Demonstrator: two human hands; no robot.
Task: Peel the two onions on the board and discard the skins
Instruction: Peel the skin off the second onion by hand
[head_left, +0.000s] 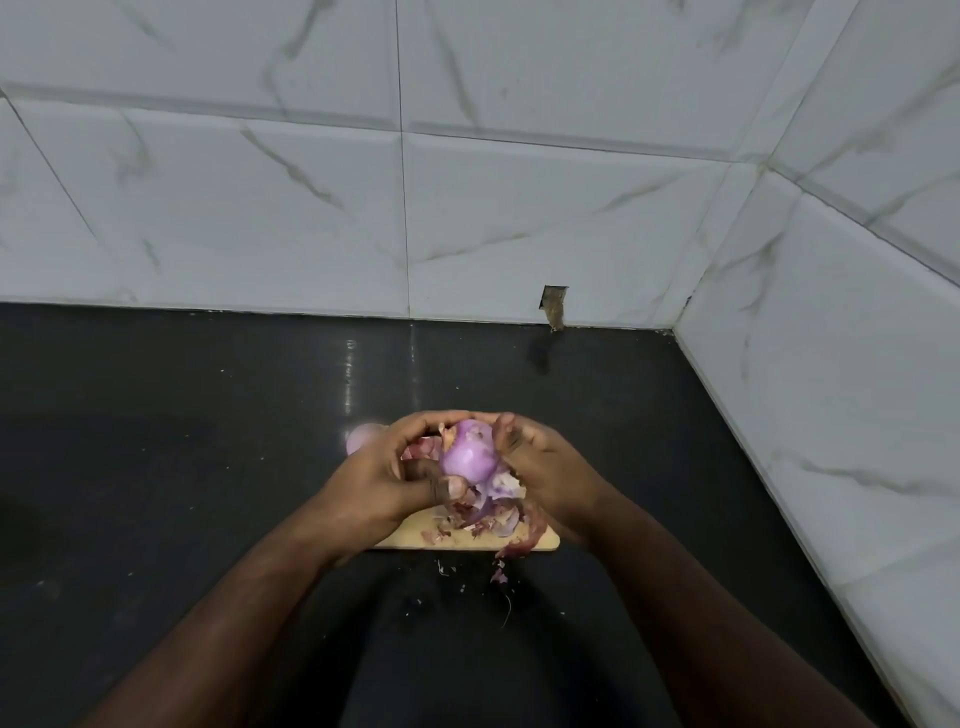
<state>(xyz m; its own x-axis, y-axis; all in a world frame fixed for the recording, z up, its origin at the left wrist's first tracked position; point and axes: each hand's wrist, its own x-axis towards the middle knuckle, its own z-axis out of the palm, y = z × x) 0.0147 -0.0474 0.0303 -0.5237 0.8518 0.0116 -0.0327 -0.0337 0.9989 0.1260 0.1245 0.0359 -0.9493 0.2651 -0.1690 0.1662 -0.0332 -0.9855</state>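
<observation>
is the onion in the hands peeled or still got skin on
Partly peeled. The onion shows smooth pale purple flesh on its near face, but loose skin still hangs from its lower right side between the left hand and right hand.

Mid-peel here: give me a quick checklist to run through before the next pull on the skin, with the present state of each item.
1. Grip: left hand holds the purple onion being peeled, thumb against its lower side: ok.
2. Peeling hand: right hand is at the onion's right side, fingers curled on loose skin: ok.
3. Skin left: papery pieces still hang under the onion: not ok.
4. Second pale purple onion lies behind the left hand, looking peeled; its far side is hidden: cannot tell.
5. Discard: reddish onion skins litter the light wooden cutting board, some scraps on the black counter: not ok.
6. Bin for skins: none in view: cannot tell.
</observation>
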